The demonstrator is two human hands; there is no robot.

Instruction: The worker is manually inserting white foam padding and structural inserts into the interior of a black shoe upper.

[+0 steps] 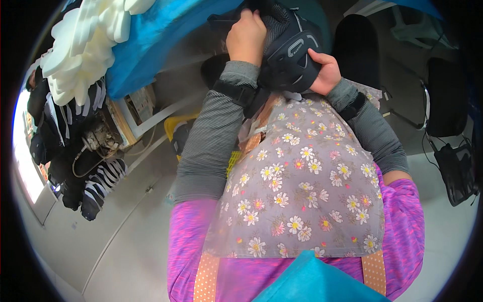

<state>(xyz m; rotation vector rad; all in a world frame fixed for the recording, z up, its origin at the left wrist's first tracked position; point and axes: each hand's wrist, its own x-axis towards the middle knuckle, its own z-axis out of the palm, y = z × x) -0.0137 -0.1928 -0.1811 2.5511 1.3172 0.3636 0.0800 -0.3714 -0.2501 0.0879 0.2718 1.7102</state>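
At the far edge of the floral apron (302, 176), I am watching the left hand (246, 39) pinching and the right hand (325, 74) clasping the black padded piece (289, 58). Handling is seemingly underway, unfinished; what is left, I cannot tell.

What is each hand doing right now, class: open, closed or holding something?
Left hand: closed, holding the black padded item near its upper left edge.
Right hand: partly closed, holding the same item at its right side.
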